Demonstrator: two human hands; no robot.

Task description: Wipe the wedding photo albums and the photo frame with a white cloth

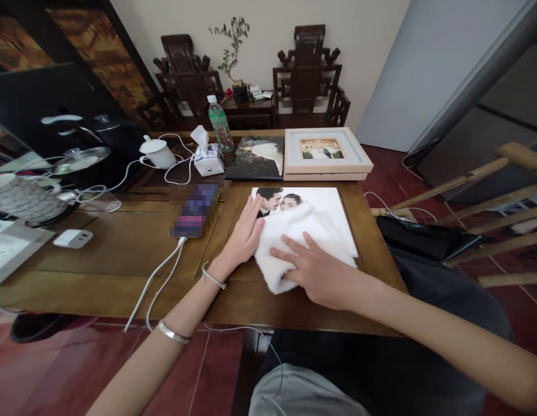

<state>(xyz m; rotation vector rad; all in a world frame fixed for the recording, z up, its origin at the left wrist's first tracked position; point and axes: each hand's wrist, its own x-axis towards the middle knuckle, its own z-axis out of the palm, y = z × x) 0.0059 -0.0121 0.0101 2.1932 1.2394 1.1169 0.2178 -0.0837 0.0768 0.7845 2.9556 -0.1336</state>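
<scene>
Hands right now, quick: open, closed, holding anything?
Left hand: open, at the photo's left edge.
Right hand: open, spread on the white cloth.

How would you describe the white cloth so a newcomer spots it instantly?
At the right end of the wooden table lies a pale photo panel of a couple. The cloth covers the panel's near part, beneath the person's right hand. Fluffy and crumpled, it stands out from the flat panel.
</scene>
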